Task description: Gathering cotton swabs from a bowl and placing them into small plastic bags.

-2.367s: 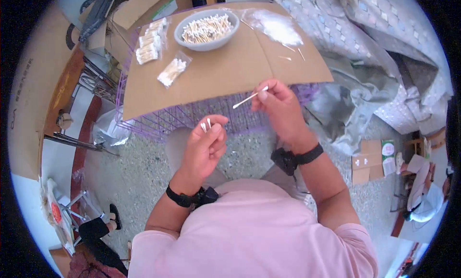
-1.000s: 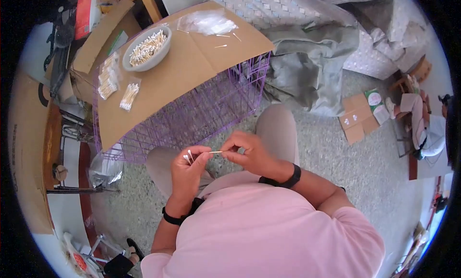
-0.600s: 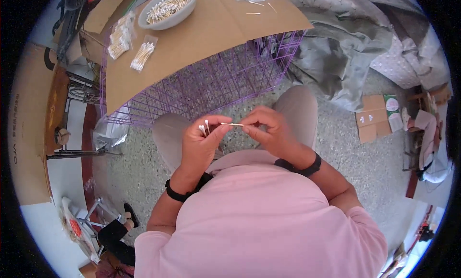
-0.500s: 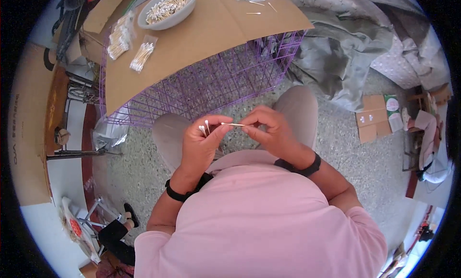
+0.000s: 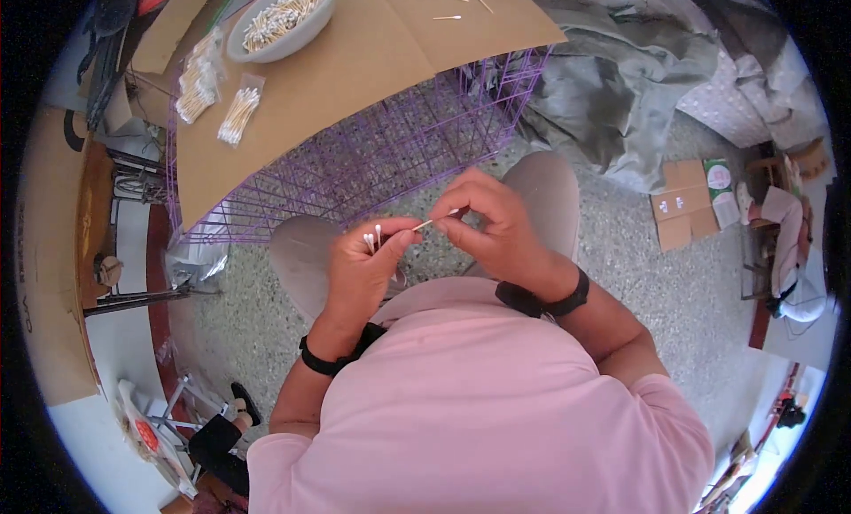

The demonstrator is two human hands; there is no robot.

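Above my lap, my left hand has its thumb and index finger closed on one end of a cotton swab. Two or so more cotton swabs stick up from between that hand's fingers, white tips showing. The right hand pinches the same swab toward its other end with thumb and forefinger. A white tip shows in the gap of the right fingers. How many swabs the left palm hides I cannot tell.
Ahead, a cardboard sheet lies on a purple wire cage. On it are a bowl of cotton swabs, bagged swabs and a few loose ones. Grey-green cloth drapes at right. Other people's legs show at both sides.
The swab between my hands has turned from level to slanted, its right end higher. My right hand has shifted slightly up. The view has moved a little.
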